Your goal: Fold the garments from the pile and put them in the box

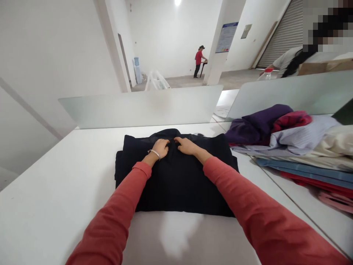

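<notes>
folded black garment (173,176) under my palms

it lies on the white table (68,176) in front of me. my left hand (160,147) and right hand (187,145) rest flat on it, close but apart, unclamped. mixed clothes (281,143) lie piled to my right.

A white table (55,191) carries everything here. A folded black garment (176,180) lies flat on it, directly under the left hand (159,148) and right hand (189,146). Right of the right hand, a pile of folded clothes (284,147) in purple, red, striped blue and cream sits on the tabletop. Beyond both hands, a frosted divider panel (138,108) stands along the far edge.
</notes>
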The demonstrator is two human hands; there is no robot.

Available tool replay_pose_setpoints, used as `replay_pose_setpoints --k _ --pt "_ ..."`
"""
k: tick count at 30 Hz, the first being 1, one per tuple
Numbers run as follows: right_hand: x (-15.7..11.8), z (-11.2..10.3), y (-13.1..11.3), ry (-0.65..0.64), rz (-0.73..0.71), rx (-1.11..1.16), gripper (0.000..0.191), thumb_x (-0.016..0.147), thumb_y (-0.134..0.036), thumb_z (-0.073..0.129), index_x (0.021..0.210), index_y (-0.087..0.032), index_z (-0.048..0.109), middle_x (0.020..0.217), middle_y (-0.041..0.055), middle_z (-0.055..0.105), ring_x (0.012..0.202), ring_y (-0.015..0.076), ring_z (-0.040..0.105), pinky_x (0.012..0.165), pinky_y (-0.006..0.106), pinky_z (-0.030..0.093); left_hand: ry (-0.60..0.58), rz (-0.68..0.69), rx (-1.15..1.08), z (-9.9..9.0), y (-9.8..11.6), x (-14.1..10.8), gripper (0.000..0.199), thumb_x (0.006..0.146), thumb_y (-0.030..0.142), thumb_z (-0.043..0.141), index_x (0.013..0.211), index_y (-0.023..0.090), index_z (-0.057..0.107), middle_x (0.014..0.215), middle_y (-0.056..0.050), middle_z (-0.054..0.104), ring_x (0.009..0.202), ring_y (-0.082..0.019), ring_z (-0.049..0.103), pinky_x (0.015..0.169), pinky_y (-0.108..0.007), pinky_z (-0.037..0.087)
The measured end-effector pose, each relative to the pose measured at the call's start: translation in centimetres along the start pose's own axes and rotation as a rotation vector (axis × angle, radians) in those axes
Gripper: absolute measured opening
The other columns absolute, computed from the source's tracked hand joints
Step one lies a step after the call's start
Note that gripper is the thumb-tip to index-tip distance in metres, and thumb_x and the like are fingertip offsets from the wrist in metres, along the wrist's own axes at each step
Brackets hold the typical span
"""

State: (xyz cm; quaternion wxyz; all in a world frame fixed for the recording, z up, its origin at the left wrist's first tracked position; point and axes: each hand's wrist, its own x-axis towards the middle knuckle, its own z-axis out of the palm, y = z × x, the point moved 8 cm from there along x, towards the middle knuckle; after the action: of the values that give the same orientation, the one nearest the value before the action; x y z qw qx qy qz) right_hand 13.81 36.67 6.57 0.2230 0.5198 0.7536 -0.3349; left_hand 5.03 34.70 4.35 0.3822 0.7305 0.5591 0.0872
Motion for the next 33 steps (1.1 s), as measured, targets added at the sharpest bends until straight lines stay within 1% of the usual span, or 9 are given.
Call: replay_pose_setpoints --k 4,9,14,18,23,26,28,31,33 --pt "-0.2 1.2 1.0 0.081 0.014 0.011 0.05 0.072 -0.011 0.046 0.122 -0.011 0.042 0.117 0.0068 0.051 0.11 0.021 0.04 0.09 0.028 0.033 0.024 -0.056 -0.022 0.8 -0.2 -0.3 0.028 0.078 0.012 0.044 0.103 0.009 0.054 0.102 -0.01 0.058 0.098 -0.019 0.049 0.089 -0.03 0.038" --pt "-0.1 1.5 1.5 0.172 0.038 0.024 0.047 0.07 -0.015 0.048 0.117 -0.01 0.047 0.109 0.0096 0.054 0.102 0.0229 0.042 0.087 0.032 0.032 0.065 -0.086 -0.042 0.6 -0.4 -0.3 0.021 0.077 0.011 0.045 0.097 0.013 0.053 0.095 -0.008 0.058 0.092 -0.019 0.05 0.083 -0.03 0.041" --pt "-0.1 0.9 2.0 0.238 0.052 0.082 0.029 0.07 -0.013 0.045 0.096 -0.011 0.057 0.094 0.0091 0.056 0.089 0.0193 0.047 0.086 0.032 0.032 0.083 -0.069 -0.041 0.5 -0.3 -0.4 0.02 0.075 0.006 0.041 0.087 0.014 0.056 0.087 -0.006 0.057 0.085 -0.018 0.049 0.081 -0.031 0.041" --pt "-0.6 0.1 2.9 0.303 0.1 0.196 0.014 0.07 -0.015 0.043 0.077 -0.015 0.055 0.082 0.0048 0.056 0.08 0.0163 0.048 0.078 0.028 0.036 0.082 -0.053 -0.052 0.7 -0.3 -0.3 0.025 0.076 0.004 0.038 0.082 0.015 0.06 0.088 -0.006 0.056 0.086 -0.018 0.049 0.082 -0.03 0.041" --pt "-2.0 -0.7 3.7 0.364 0.115 0.383 0.014 0.076 -0.023 0.035 0.08 -0.017 0.048 0.076 0.001 0.054 0.069 0.013 0.05 0.063 0.024 0.04 0.116 -0.054 -0.103 0.7 -0.4 -0.3 0.023 0.073 0.009 0.045 0.085 0.015 0.063 0.09 -0.006 0.056 0.089 -0.018 0.049 0.086 -0.03 0.041" --pt "-2.5 -2.3 2.8 0.41 0.021 0.514 0.015 0.076 -0.027 0.039 0.081 -0.018 0.048 0.078 0.0007 0.055 0.072 0.0138 0.051 0.067 0.025 0.041 0.128 -0.051 -0.14 0.6 -0.4 -0.3 0.024 0.07 0.011 0.049 0.089 0.014 0.063 0.092 -0.008 0.056 0.092 -0.02 0.049 0.087 -0.031 0.041" --pt "-2.4 -3.5 1.1 0.399 -0.075 0.483 0.014 0.076 -0.026 0.041 0.084 -0.018 0.05 0.082 0.0011 0.056 0.078 0.0144 0.051 0.073 0.027 0.04 0.119 -0.046 -0.184 0.6 -0.4 -0.3 0.026 0.069 0.007 0.047 0.089 0.013 0.063 0.092 -0.008 0.056 0.093 -0.02 0.049 0.089 -0.032 0.04" --pt "-1.2 -4.1 -2.1 0.287 -0.226 0.314 0.015 0.078 -0.019 0.042 0.087 -0.018 0.053 0.088 0.002 0.056 0.084 0.0146 0.05 0.08 0.027 0.037 0.122 -0.06 -0.28 0.6 -0.8 -0.1 0.026 0.069 0.002 0.044 0.084 0.013 0.063 0.093 -0.008 0.058 0.092 -0.019 0.052 0.089 -0.032 0.04" --pt "-0.2 -3.3 -3.6 0.188 -0.28 0.179 0.017 0.078 -0.014 0.041 0.089 -0.017 0.054 0.091 0.0028 0.057 0.087 0.0146 0.049 0.082 0.026 0.036 0.134 -0.087 -0.322 0.7 -1.3 0.1 0.026 0.07 0.001 0.043 0.081 0.014 0.062 0.092 -0.008 0.059 0.089 -0.018 0.054 0.086 -0.031 0.043"
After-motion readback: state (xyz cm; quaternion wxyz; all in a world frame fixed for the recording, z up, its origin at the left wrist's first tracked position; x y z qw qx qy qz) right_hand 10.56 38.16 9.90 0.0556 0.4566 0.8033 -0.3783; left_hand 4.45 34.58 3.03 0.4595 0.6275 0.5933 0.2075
